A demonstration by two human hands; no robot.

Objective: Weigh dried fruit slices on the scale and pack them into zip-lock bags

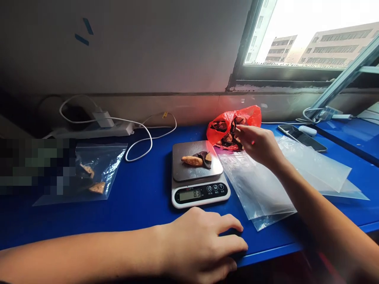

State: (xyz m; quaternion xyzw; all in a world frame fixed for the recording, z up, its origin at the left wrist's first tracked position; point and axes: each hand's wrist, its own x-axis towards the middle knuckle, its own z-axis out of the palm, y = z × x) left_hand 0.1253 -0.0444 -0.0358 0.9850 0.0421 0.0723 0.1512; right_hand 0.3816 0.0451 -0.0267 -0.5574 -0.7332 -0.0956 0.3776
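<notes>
A small kitchen scale (201,194) stands on the blue table, its display reading 8.3. Dried brown pieces (193,160), one with a dark curled skin, lie on its metal plate. Behind it to the right, a red plastic bag (255,115) gapes open, full of similar dark and brown dried pieces. My right hand (257,145) is at the bag's mouth, thumb and fingers pinched together; whatever they hold is too small to make out. In front of the scale, my left hand (204,240) rests near the table's front edge, fingers apart and holding nothing.
Flat clear plastic bags (266,189) lie right of the scale. A zip bag (102,169) with brown pieces is at left. Behind are a power strip (121,129) and a white cable (151,146). A phone (304,138) and white case (307,130) lie back right.
</notes>
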